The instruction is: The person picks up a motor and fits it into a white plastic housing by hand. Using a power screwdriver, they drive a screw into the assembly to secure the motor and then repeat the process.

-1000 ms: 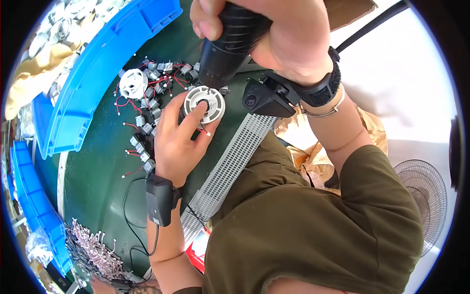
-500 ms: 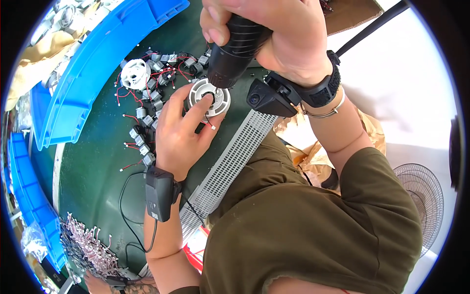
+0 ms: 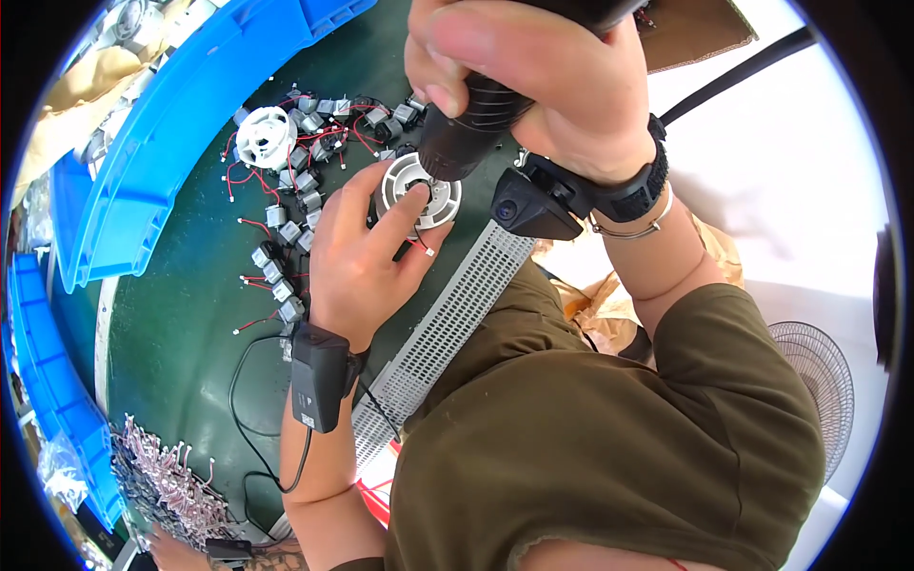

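Close to the camera, the right hand (image 3: 533, 90) is wrapped tight around a black power screwdriver (image 3: 471, 133), and its tip points down onto a round white and grey disc part (image 3: 417, 190). Below it, the left hand (image 3: 367, 262) holds this disc with fingers (image 3: 405, 214) closed on its rim, just above the dark green surface (image 3: 181, 333). Further out lie many small grey motors with red wires (image 3: 295, 205), then a second white disc (image 3: 265, 136) beside the blue bin (image 3: 162, 124). A perforated white strip (image 3: 447, 314) lies near the left wrist.
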`<state>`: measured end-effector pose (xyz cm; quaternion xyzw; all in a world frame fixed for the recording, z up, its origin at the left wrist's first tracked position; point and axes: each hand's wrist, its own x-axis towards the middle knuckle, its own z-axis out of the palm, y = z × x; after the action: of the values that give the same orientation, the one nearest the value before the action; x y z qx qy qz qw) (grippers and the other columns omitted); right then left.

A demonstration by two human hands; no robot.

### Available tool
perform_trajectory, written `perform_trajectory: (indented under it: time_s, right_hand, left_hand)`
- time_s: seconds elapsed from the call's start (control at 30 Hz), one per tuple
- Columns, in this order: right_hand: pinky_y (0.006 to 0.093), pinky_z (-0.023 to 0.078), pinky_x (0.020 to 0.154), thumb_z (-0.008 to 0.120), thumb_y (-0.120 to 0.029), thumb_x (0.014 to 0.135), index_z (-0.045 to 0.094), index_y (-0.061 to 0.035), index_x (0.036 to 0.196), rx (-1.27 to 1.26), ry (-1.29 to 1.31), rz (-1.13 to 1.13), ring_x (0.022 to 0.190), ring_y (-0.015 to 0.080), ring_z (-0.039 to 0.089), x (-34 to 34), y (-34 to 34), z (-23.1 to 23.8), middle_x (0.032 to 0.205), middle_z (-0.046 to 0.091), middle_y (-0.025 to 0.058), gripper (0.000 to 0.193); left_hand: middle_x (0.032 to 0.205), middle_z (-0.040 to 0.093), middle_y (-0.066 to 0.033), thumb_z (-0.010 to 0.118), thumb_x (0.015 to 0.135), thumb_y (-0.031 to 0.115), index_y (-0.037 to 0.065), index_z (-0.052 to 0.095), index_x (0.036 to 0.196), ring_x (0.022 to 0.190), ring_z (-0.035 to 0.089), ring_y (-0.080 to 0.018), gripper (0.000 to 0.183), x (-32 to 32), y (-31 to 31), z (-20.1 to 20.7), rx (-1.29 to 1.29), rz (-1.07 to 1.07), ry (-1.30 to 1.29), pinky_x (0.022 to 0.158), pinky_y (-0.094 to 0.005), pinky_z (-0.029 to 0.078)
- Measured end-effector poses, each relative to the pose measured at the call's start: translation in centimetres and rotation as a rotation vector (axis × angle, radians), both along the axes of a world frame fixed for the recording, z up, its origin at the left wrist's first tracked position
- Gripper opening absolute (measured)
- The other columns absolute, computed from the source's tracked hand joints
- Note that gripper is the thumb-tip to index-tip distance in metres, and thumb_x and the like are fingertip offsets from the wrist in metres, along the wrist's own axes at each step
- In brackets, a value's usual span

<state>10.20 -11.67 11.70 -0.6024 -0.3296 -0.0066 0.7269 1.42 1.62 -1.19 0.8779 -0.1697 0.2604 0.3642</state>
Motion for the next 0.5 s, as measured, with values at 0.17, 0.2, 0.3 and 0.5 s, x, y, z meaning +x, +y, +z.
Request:
perform_trajectory:
  time_s: [0.17, 0.2, 0.3, 0.5]
  right_hand:
    - [0.0239, 0.048, 0.06, 0.07, 0.003, 0.067, 0.057, 0.0005, 0.095, -0.1, -0.709, -0.005, 0.068, 0.0087, 0.059, 1.9, -0.7, -0.8, 0.078, 0.062, 0.0019, 0.031]
    - [0.0236, 0.048, 0.06, 0.07, 0.003, 0.067, 0.057, 0.0006, 0.095, -0.136, -0.713, 0.003, 0.067, 0.0084, 0.059, 1.8, -0.8, -0.8, 0.077, 0.062, 0.0022, 0.031]
    - [0.0226, 0.046, 0.054, 0.071, 0.001, 0.068, 0.057, 0.0015, 0.096, -0.123, -0.643, 0.028, 0.061, 0.0089, 0.058, 0.7, -0.1, 0.4, 0.074, 0.062, 0.004, 0.03]
    - [0.0226, 0.043, 0.054, 0.065, -0.016, 0.082, 0.059, -0.0018, 0.082, 0.175, -0.07, 0.201, 0.059, 0.0108, 0.055, 2.5, 0.6, 5.7, 0.068, 0.058, 0.0027, 0.016]
  left_hand:
    - [0.106, 0.058, -0.0145, 0.078, 0.065, 0.013, 0.005, 0.064, 0.094, 0.086, 0.058, -0.0302, 0.033, 0.2, -0.2, 0.3, 0.017, -0.006, -0.029, 0.069, -0.0374, 0.048]
    - [0.105, 0.058, -0.0147, 0.078, 0.065, 0.012, 0.004, 0.065, 0.093, 0.086, 0.058, -0.0302, 0.032, 0.3, -0.2, 0.3, 0.032, 0.0, -0.055, 0.07, -0.0374, 0.048]
    - [0.104, 0.059, -0.015, 0.079, 0.062, 0.01, 0.003, 0.065, 0.09, 0.086, 0.058, -0.0307, 0.032, 0.5, 0.1, 0.3, 0.035, 0.014, -0.156, 0.07, -0.0379, 0.049]
    - [0.096, 0.065, -0.0153, 0.079, 0.063, 0.008, 0.006, 0.068, 0.09, 0.092, 0.063, -0.0284, 0.03, -0.3, 3.6, 4.3, -0.138, 0.315, -0.168, 0.079, -0.0341, 0.05]
